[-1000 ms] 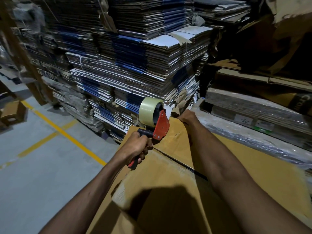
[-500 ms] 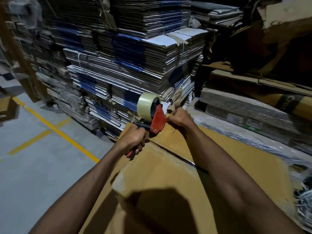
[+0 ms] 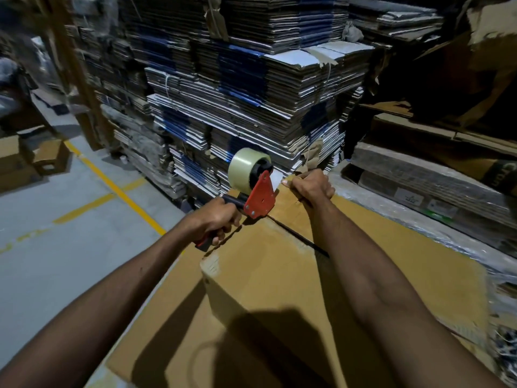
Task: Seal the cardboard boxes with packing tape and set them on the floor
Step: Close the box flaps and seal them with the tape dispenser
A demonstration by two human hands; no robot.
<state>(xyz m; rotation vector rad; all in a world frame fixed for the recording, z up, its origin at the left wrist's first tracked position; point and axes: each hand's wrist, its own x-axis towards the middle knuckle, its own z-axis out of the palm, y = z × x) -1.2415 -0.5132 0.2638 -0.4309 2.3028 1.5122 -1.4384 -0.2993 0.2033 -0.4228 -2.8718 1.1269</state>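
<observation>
Right hand (image 3: 310,186) now fisted on corrugated box (image 3: 279,275)

Grey warehouse floor (image 3: 56,247) carrying cardboard stock.
Tall stacks of flattened cartons (image 3: 251,107) are sitting on it beyond the yellow line (image 3: 117,189); small boxes (image 3: 47,158) are lying at left.
</observation>
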